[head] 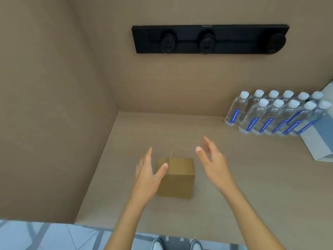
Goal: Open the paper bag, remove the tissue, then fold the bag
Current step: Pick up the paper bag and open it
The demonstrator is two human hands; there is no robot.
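A small brown paper bag (177,176) stands upright on the beige counter (234,186), its top closed and its twisted paper handles sticking up. My left hand (148,175) hovers at the bag's left side, fingers spread, partly covering its left edge. My right hand (211,159) is raised to the right of the bag, open and apart from it. Neither hand holds anything. No tissue is visible; the bag's inside is hidden.
Several clear water bottles (273,114) with blue labels stand in rows at the back right. A white and blue box (319,141) lies beside them at the right edge. A black socket strip (209,39) hangs on the back wall. A side wall closes the counter's left.
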